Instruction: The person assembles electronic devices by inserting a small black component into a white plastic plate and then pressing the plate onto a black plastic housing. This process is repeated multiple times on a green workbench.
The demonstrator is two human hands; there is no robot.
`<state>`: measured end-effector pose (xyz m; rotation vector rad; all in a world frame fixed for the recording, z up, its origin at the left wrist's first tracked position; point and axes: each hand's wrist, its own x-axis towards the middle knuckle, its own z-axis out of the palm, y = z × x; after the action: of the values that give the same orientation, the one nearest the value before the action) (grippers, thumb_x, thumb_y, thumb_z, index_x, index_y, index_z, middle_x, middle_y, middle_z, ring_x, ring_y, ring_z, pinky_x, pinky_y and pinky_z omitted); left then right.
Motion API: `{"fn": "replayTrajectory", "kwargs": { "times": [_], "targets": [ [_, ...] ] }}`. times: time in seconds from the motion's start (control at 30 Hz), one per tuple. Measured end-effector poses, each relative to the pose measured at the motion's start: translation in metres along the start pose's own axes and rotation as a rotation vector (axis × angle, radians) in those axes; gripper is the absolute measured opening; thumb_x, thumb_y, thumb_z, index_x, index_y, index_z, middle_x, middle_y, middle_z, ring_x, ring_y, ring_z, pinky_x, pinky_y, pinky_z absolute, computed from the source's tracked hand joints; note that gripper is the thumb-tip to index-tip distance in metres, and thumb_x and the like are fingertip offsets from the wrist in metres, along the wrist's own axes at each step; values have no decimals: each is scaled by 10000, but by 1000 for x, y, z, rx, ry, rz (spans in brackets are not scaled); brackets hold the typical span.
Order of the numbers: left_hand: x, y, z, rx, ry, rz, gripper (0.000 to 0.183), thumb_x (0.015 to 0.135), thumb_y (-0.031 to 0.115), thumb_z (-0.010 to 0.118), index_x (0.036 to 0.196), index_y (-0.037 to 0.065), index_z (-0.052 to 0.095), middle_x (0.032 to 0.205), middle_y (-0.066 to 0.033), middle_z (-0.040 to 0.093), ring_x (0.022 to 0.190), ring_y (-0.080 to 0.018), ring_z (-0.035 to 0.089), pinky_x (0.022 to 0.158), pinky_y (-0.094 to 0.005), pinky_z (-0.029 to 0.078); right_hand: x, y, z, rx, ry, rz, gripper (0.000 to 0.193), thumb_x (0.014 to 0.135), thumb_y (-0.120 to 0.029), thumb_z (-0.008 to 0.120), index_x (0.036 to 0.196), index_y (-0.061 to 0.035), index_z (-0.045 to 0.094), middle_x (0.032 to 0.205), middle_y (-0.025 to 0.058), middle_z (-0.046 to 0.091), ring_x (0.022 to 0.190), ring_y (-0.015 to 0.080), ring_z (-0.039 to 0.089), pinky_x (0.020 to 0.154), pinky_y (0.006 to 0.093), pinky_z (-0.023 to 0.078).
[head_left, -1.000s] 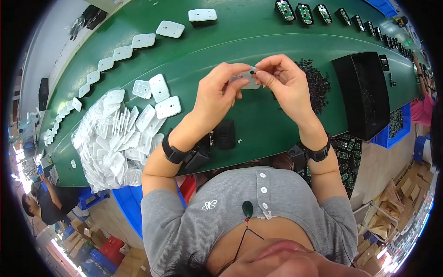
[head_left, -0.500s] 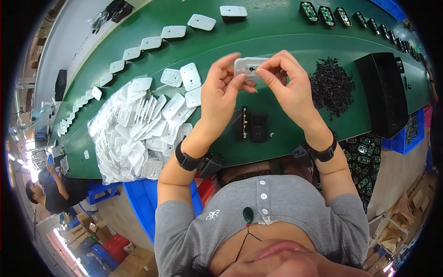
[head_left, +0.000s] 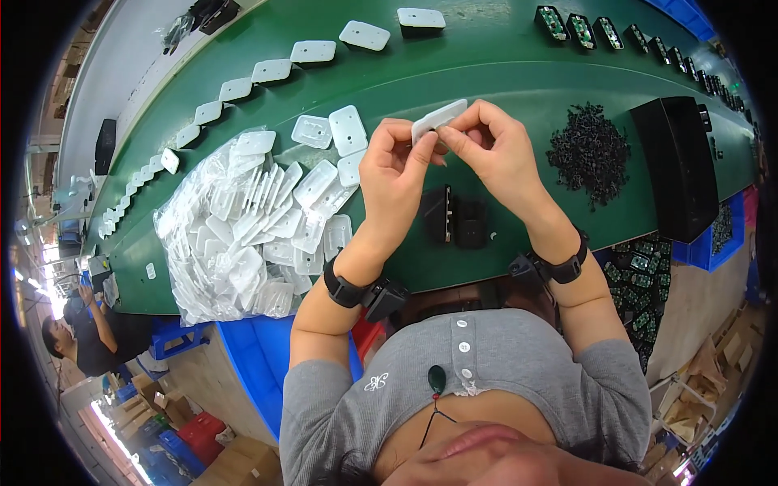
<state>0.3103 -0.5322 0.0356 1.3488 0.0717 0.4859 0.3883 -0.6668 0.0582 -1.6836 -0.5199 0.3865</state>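
Observation:
A white plastic cover is held tilted above the green table between my two hands. My left hand pinches its left end between thumb and curled fingers. With thumb and fingers closed, my right hand grips the right side. A small dark spot shows at the cover's underside between my thumbs; what it is I cannot make out. Below the hands, a black housing lies on the table beside a narrow black part with a shiny edge. Loose white covers lie left of my left hand.
A clear bag of white covers spreads at left. Small black parts form a heap at right, near a black bin. Assembled units line the far left; open housings with circuit boards line the far right. Another person works at far left.
The white cover has tipped to a steeper slant, its right end raised. My left fingers, spread before, have curled in around it. The whole view has shifted slightly.

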Motion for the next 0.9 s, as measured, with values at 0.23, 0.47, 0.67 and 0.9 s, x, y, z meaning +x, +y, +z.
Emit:
{"fn": "replayTrajectory", "kwargs": {
  "times": [0.23,0.47,0.67,0.9],
  "targets": [
    [3,4,-6,-68,5,-130,79,948,41,596,973,-24,560,884,-95,652,763,-138,643,680,-254,525,2,-2,0,-248,317,-429,235,818,-151,769,923,-65,578,878,-33,536,759,58,422,627,213,347],
    [1,1,-9,-20,-121,-165,136,956,78,592,1032,-34,579,946,-132,675,782,-168,652,699,-260,520,3,11,-14,32,-43,-91,234,822,-116,763,894,-59,548,837,-24,523,758,72,481,698,218,418],
    [12,-5,-4,-76,-82,-263,251,1002,102,497,1168,-72,569,939,-126,670,756,-155,654,667,-255,529,9,23,-22,301,-87,98,243,827,-111,759,912,-53,540,848,-3,538,813,75,514,726,229,446],
    [51,-26,-19,468,-45,-338,147,969,106,523,1025,-4,603,809,-122,668,669,-184,634,583,-285,484,115,37,-93,-1171,495,-596,502,824,-301,757,1213,-49,563,1079,70,607,978,160,598,813,309,483]
  ]
}}
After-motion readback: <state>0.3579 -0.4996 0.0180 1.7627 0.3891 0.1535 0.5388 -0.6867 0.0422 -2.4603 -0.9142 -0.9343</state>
